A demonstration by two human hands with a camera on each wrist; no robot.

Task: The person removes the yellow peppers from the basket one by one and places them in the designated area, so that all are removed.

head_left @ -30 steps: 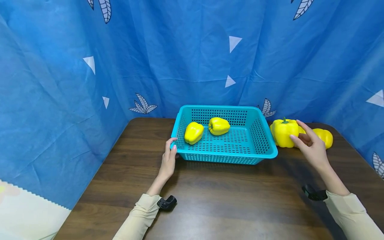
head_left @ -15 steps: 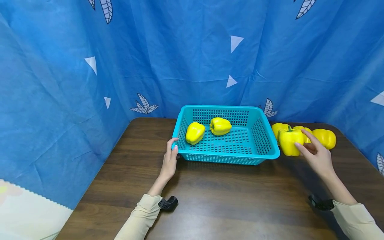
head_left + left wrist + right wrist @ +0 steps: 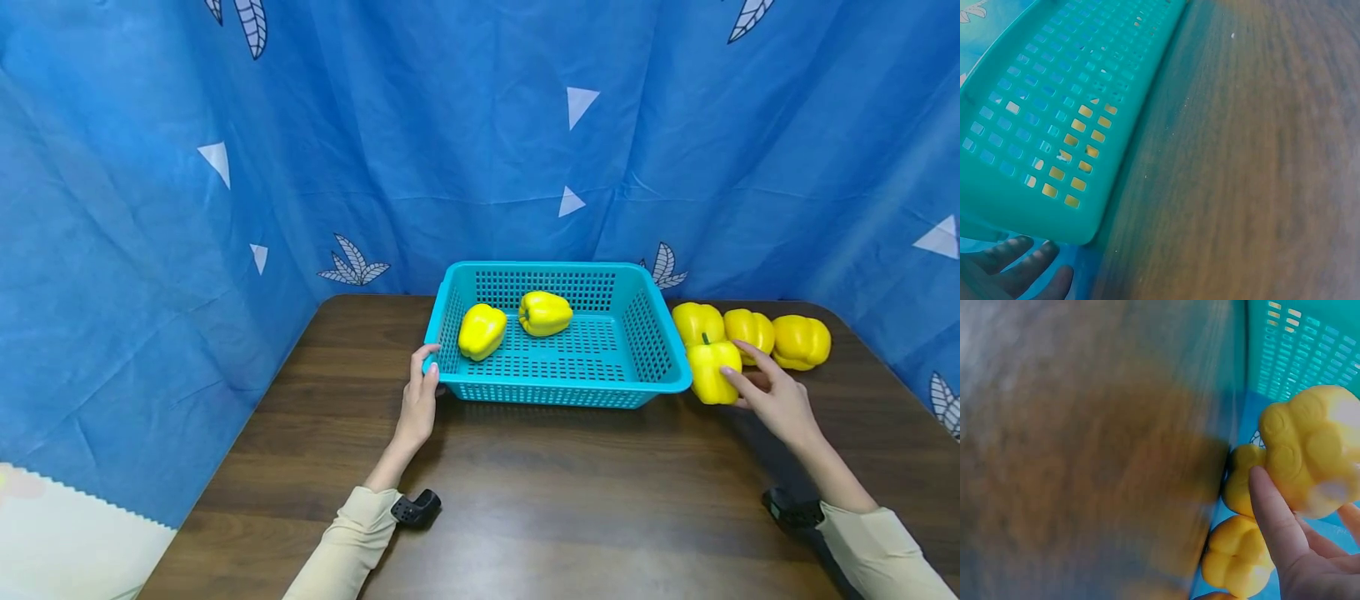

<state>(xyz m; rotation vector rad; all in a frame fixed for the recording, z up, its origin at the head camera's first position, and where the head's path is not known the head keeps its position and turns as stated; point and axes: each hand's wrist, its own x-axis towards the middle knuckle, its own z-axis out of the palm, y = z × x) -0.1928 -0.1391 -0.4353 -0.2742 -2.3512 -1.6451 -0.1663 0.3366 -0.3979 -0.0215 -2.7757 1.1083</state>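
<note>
My right hand holds a yellow bell pepper, stem up, between thumb and fingers, just right of the turquoise basket. In the right wrist view the lobed underside of that bell pepper faces the camera, with the thumb against it. My left hand grips the basket's rim at its front left corner. The left wrist view shows the fingers at that corner, partly cut off by the frame. Inside the basket lie two yellow bell peppers, one at left and another behind it.
To the right of the basket, a row of three more yellow bell peppers stands on the brown wooden table. A blue patterned curtain hangs behind the table and along its left side.
My right hand has drawn the held bell pepper out from in front of the row, lower and closer to me, uncovering the peppers behind. My left hand stays on the basket.
</note>
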